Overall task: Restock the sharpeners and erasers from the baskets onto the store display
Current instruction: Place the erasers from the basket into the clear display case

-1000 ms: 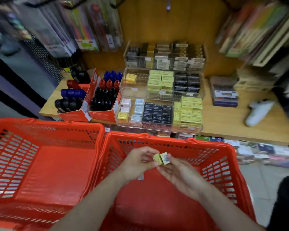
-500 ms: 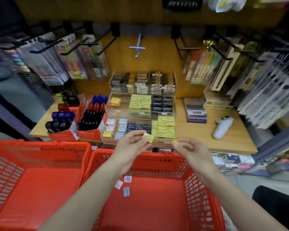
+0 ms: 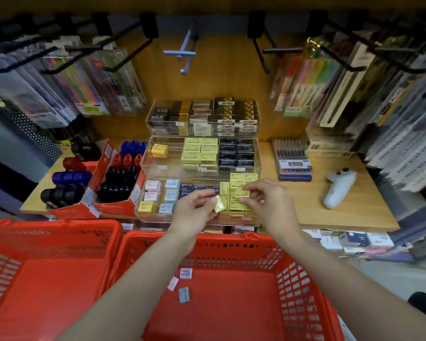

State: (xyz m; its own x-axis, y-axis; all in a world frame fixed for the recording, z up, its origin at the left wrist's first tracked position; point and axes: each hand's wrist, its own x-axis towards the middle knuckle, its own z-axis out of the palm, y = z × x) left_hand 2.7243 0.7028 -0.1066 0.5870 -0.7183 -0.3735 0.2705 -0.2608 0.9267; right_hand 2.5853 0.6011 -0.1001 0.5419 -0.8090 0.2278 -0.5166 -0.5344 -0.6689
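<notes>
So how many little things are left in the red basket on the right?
3, on the right basket's floor: a white labelled packet, a pink one, a blue one. Arms may hide more.

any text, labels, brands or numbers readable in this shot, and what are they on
None reads clearly.
Yellow eraser boxes: dark print, blurred.
Black boxes: white print, too small.
Slip in the right red basket: a code pattern, no legible words.
Pen box: label blurred.
Hanging packs: print smeared.

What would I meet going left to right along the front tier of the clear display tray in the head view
Lone yellow eraser and pink erasers → pale blue erasers → black erasers → left hand pinching a yellow eraser → right hand at the yellow eraser stack.
</notes>
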